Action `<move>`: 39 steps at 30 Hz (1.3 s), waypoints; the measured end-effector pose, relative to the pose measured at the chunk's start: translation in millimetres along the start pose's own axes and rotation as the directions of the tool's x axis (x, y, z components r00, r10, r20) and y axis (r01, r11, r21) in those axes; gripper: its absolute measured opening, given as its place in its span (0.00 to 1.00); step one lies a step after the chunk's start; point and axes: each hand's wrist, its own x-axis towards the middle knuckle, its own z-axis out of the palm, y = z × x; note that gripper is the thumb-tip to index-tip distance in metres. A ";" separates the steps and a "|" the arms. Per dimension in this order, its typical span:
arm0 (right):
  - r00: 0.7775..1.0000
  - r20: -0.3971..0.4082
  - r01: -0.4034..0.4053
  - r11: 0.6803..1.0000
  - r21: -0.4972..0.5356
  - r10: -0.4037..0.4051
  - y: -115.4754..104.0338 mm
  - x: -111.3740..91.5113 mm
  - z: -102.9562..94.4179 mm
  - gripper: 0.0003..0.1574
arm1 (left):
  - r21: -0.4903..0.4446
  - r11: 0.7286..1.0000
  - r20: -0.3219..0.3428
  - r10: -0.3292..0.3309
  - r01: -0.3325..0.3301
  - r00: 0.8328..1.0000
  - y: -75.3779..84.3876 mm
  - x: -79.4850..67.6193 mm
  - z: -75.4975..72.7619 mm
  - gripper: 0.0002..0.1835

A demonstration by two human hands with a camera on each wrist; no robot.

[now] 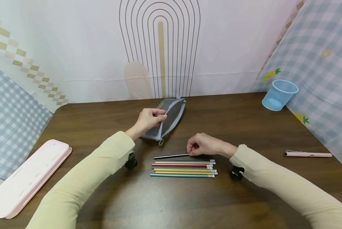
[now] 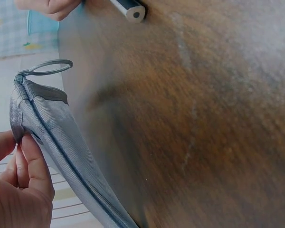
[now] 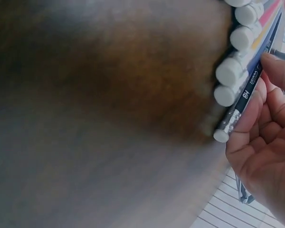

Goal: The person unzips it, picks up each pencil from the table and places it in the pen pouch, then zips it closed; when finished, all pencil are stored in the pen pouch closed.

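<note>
With thumb and fingers my left hand (image 1: 150, 120) pinches one edge of a grey mesh zipper pouch (image 1: 175, 116), whose mouth gapes. A ring pull (image 2: 50, 67) hangs at the pouch's near end. Just in front of the pouch, my right hand (image 1: 205, 144) pinches a black pencil (image 3: 251, 88) near its eraser end; "HB" is printed on the barrel. Beside that pencil several more pencils (image 1: 183, 170) lie in a row, among them red, yellow and teal ones, their white erasers (image 3: 230, 71) towards the right.
A pink pencil case (image 1: 30, 178) lies at the left of the brown table (image 1: 159, 203). At the far right stands a light blue cup (image 1: 279, 95), with a pale pink pen (image 1: 308, 154) nearer. Patterned cloth (image 1: 231, 41) hangs behind and at the sides.
</note>
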 end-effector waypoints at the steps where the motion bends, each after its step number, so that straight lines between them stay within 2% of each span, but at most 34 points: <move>1: 1.000 0.001 0.001 1.000 -0.004 -0.001 -0.2 0.0 0.1 0.04 | 0.000 1.000 0.000 -0.002 0.002 1.000 0.2 -0.1 0.0 0.18; 9: 1.000 -0.019 -0.010 1.000 -0.014 0.009 0.9 -10.2 -4.5 0.05 | 0.003 1.000 -0.008 0.005 -0.005 1.000 1.8 0.3 -0.8 0.18; 16: 0.998 -0.065 -0.009 1.000 -0.024 0.008 9.8 -26.6 -19.8 0.03 | 0.018 1.000 -0.018 0.002 -0.002 1.000 2.6 -1.4 -2.9 0.18; 20: 0.991 -0.108 -0.069 0.997 0.039 0.073 17.3 -31.6 -30.0 0.03 | 0.014 1.000 -0.018 0.001 -0.001 1.000 2.8 -1.6 -2.9 0.18; 22: 0.983 -0.123 -0.127 0.986 0.106 0.140 19.6 -30.5 -33.4 0.06 | 0.016 1.000 -0.019 0.002 -0.002 1.000 2.6 -1.5 -2.5 0.17; 24: 0.964 -0.135 -0.202 0.962 0.185 0.228 20.5 -25.7 -35.9 0.09 | 0.018 1.000 -0.022 0.002 -0.001 1.000 2.1 -1.2 -1.6 0.17; 27: 0.920 -0.138 -0.299 0.884 0.360 0.367 19.2 -12.9 -36.9 0.15 | 0.017 1.000 -0.027 0.002 -0.001 1.000 1.3 -1.1 0.5 0.17; 28: 0.904 -0.133 -0.319 0.849 0.422 0.405 18.5 -6.8 -36.5 0.17 | 0.013 1.000 -0.028 0.000 0.000 1.000 0.8 -1.1 1.1 0.16; 30: 0.872 -0.113 -0.338 0.753 0.565 0.476 16.4 6.1 -34.7 0.19 | 0.012 1.000 -0.029 0.001 -0.001 1.000 -0.4 -1.1 2.3 0.16; 32: 0.845 -0.085 -0.328 0.638 0.696 0.528 13.5 18.5 -32.3 0.20 | 0.013 1.000 -0.027 0.006 -0.005 1.000 -1.4 -1.2 3.9 0.17; 35: 0.814 -0.057 -0.281 0.478 0.832 0.578 9.7 35.4 -28.3 0.21 | 0.020 1.000 -0.026 0.017 -0.017 0.999 -2.2 -1.8 5.9 0.16; 37: 0.799 -0.051 -0.253 0.412 0.875 0.599 7.5 44.7 -25.6 0.21 | 0.017 1.000 -0.028 0.024 -0.024 0.999 -2.4 -2.5 7.1 0.16; 39: 0.784 -0.049 -0.233 0.367 0.901 0.619 5.7 52.7 -23.1 0.19 | 0.015 0.999 -0.030 0.029 -0.028 0.999 -2.5 -3.2 7.8 0.16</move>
